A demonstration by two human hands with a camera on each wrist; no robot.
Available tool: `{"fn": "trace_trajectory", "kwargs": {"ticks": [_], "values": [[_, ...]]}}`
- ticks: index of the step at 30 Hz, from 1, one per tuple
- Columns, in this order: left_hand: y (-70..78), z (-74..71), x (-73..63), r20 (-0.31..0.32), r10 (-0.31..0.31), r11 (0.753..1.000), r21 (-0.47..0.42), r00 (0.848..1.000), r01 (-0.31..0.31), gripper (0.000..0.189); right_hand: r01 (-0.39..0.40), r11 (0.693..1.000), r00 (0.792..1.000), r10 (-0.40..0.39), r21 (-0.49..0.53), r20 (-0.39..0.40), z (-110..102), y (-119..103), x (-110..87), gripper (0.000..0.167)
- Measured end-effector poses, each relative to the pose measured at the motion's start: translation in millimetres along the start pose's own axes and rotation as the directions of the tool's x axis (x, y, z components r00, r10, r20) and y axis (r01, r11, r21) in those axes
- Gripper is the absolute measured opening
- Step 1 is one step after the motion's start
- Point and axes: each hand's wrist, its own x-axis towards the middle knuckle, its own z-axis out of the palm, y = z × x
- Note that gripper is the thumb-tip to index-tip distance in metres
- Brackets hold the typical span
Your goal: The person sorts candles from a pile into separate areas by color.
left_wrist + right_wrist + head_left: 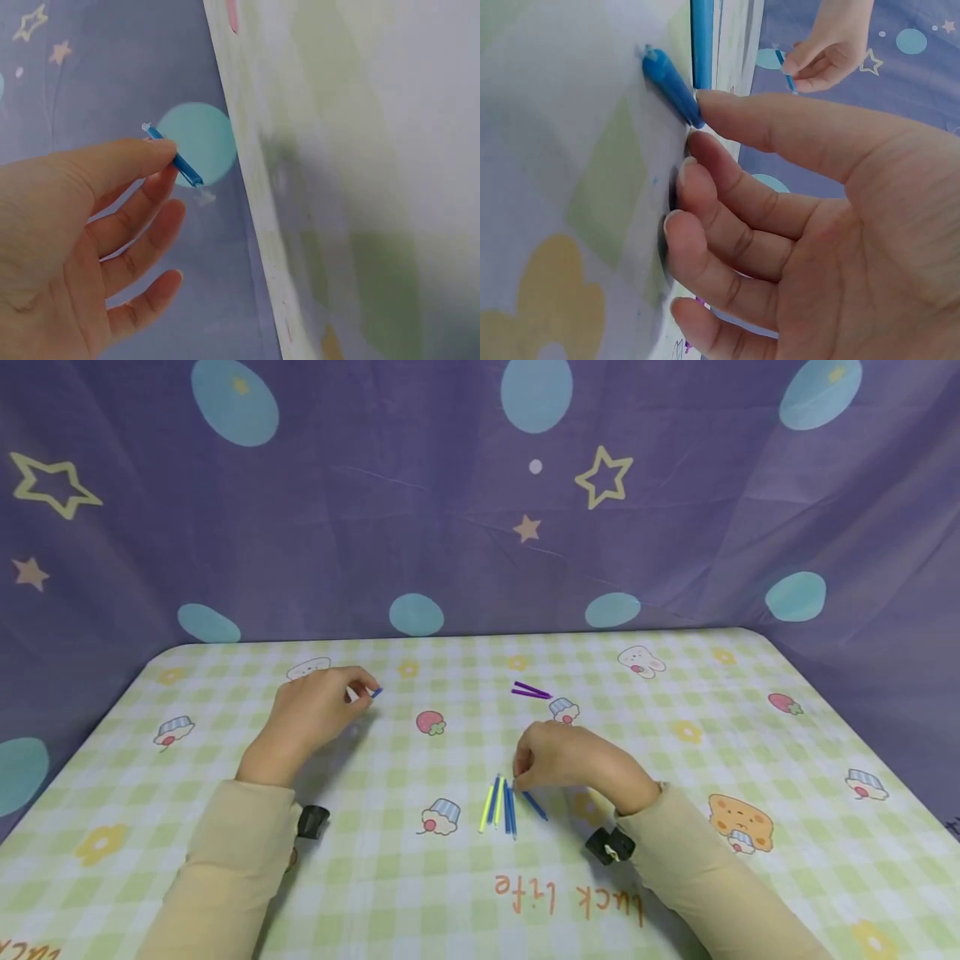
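My left hand (313,708) is raised over the back left of the table and pinches a short blue stick (187,169) between thumb and forefinger. Both ends of that stick look clear and frayed, and the other fingers are loosely bent. At the middle of the table, my right hand (566,757) has thumb and forefinger at the far end of another blue stick (536,806), which slants on the cloth. The right wrist view shows this stick's tip (667,82) between the fingertips. Just left of it lie several blue sticks (508,810) and two yellow ones (487,810), roughly side by side.
Two purple sticks (531,691) lie together farther back on the table. A green-and-white checked cloth (375,877) with printed cupcakes, flowers and lettering covers the table. Behind its far edge hangs a purple curtain (450,510) with stars and teal dots.
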Motion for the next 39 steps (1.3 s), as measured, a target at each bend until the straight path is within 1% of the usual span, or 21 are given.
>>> {"fn": "trace_trajectory", "kwargs": {"ticks": [4, 7, 12, 18, 22, 25, 28, 33, 36, 39], "values": [[-9.9, 3.0, 2.0, 0.031, -0.017, 1.000, 0.010, 0.999, 0.016, 0.020, 0.008, 1.000, 1.000, -0.008, -0.001, 0.002, 0, 1, -0.1, 0.014], [-14.9, 5.5, 3.5, 0.073, -0.025, 1.000, 0.012, 0.997, 0.024, 0.019, 0.014, 1.000, 1.000, -0.014, -0.005, 0.000, -1, 1, -0.2, 0.013], [-20.4, 8.1, 4.7, 0.132, -0.021, 0.999, -0.020, 0.991, 0.024, 0.017, 0.014, 1.000, 1.000, -0.014, -0.002, 0.006, -2, 0, -0.1, 0.014], [-22.4, 9.7, 4.6, 0.162, 0.007, 0.996, -0.087, 0.987, 0.007, 0.019, 0.008, 1.000, 1.000, -0.009, 0.006, 0.014, -3, 0, -1.3, 0.015], [-22.7, 10.4, 3.6, 0.192, 0.002, 0.992, -0.121, 0.981, 0.022, 0.020, 0.015, 1.000, 1.000, -0.015, 0.016, 0.017, -3, 1, -0.8, 0.014], [-22.3, 10.5, 2.9, 0.211, -0.007, 0.991, -0.127, 0.978, 0.035, 0.019, 0.022, 0.999, 1.000, -0.022, 0.026, 0.017, -3, 2, -0.5, 0.014], [-22.1, 10.4, 2.7, 0.216, -0.012, 0.993, -0.116, 0.976, 0.038, 0.019, 0.025, 0.999, 1.000, -0.025, 0.029, 0.017, -2, 2, -0.1, 0.015], [-20.3, 10.6, 4.1, 0.206, -0.023, 0.997, -0.067, 0.978, 0.038, 0.020, 0.033, 0.999, 0.999, -0.034, 0.024, 0.014, -2, 3, -0.1, 0.014], [-15.6, 9.6, 4.9, 0.197, -0.032, 0.999, -0.034, 0.980, 0.039, 0.020, 0.038, 0.999, 0.999, -0.038, 0.015, 0.012, -2, 3, -0.5, 0.014], [-9.1, 7.3, 4.6, 0.189, -0.037, 0.999, -0.023, 0.981, 0.042, 0.021, 0.039, 0.999, 0.999, -0.039, 0.004, 0.012, -2, 3, -0.8, 0.014]]}}
